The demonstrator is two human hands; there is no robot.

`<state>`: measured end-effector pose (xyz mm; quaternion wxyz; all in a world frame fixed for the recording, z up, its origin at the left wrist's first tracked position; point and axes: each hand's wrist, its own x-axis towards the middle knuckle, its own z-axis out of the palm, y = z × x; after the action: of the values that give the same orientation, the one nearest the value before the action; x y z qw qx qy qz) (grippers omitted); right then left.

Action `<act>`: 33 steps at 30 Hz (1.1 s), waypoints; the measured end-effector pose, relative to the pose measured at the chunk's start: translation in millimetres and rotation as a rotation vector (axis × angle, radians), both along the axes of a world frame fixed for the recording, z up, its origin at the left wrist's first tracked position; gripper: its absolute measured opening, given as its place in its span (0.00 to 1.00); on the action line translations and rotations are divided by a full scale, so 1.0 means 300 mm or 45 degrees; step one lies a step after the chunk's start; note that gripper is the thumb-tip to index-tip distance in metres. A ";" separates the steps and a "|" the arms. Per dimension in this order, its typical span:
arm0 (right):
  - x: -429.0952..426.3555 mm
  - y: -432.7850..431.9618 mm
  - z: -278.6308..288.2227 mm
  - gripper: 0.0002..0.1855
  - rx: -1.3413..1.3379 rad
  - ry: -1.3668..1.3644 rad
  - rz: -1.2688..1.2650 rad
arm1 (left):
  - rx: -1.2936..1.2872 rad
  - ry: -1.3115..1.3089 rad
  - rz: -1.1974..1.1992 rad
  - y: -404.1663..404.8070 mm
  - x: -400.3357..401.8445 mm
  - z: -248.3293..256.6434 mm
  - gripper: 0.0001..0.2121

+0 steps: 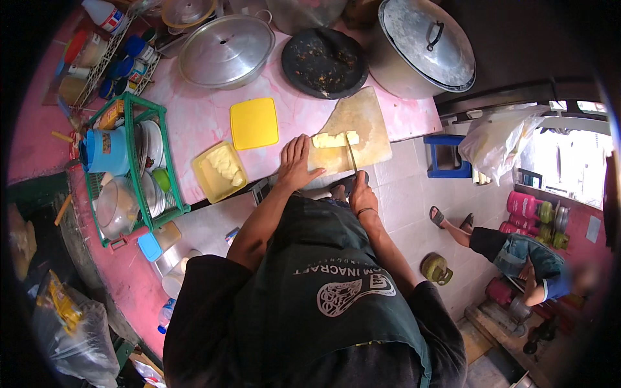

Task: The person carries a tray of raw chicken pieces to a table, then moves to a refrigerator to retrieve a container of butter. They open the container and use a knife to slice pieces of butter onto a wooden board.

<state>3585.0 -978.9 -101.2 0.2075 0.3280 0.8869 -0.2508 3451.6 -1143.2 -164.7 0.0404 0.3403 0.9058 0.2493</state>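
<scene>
My right hand (362, 198) grips a kitchen knife (351, 154) by its handle. The blade's tip end rests in a pale yellow block, apparently butter or margarine (330, 140), near its right end. That block lies on a worn cutting board (371, 116) at the counter's edge. My left hand (295, 162) lies flat at the board's left edge with the thumb spread, holding nothing. Left of it stands a yellow plastic container (203, 180) with soft pale yellow pieces (225, 165) inside. Its likely lid, a yellow square (254, 123), lies on the counter.
Behind the board are a black stone mortar (324, 63) with food residue, a lidded oval pot (225, 51) and a large stockpot (402, 63). A green dish rack (128, 160) stands left. On the right, a person (519, 257) sits near gas cylinders (524, 204).
</scene>
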 end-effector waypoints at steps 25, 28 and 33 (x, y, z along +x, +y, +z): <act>0.075 0.086 -0.119 0.10 -1.430 0.206 -0.738 | -0.069 -0.002 -0.001 -0.032 -0.013 0.019 0.46; 0.131 0.043 -0.137 0.10 -0.976 0.393 -0.489 | -0.059 -0.008 -0.039 -0.032 -0.006 0.028 0.46; 0.080 -0.046 -0.022 0.09 -0.163 0.251 -0.213 | -0.066 -0.012 -0.027 -0.023 -0.004 0.007 0.47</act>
<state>3609.1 -992.8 -107.8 0.1180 0.3607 0.8547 -0.3542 3450.3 -1150.1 -162.7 0.0561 0.3476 0.9081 0.2267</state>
